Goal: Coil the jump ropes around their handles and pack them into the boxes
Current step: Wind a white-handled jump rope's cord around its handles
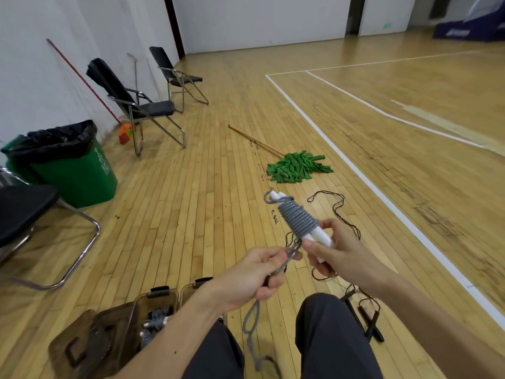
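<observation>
A person sits in dark trousers (328, 337), with the knees low at 6 o'clock. Just by the left knee, at 7 o'clock, two brown see-through boxes (135, 306) stand open side by side on the wood floor (191, 209). The left one has grey coiled ropes (156, 320) inside, and a brown lid (79, 343) lies next to it. At 5 o'clock a black jump rope (371, 326) lies on the floor. Its thin cord runs in loose loops toward 1 o'clock.

Above the knees, the left hand (254, 274) has its fingers curled round the loose end (250, 324) of the grey jump rope (300, 217). The rest of that end hangs down between the knees. The right hand (341, 250) pinches the bottom of the two white handles (323, 239) with thumb and fingers. The grey rope is wound many times round the handles, which point up toward 12 o'clock.

Farther out, near 12 o'clock, a green mop (297, 166) lies flat with its stick pointing to 11. A green bin (79, 176) with a black bag stands at 9 o'clock, beside a black chair seat (21, 212) at the left edge. Two folding chairs (142, 105) stand at 10 and 11 o'clock by the white wall (259, 20), and a red broom (82, 80) leans there. From 12 to 3 o'clock the floor stretches wide to the back wall, crossed by white court lines (355, 165).
</observation>
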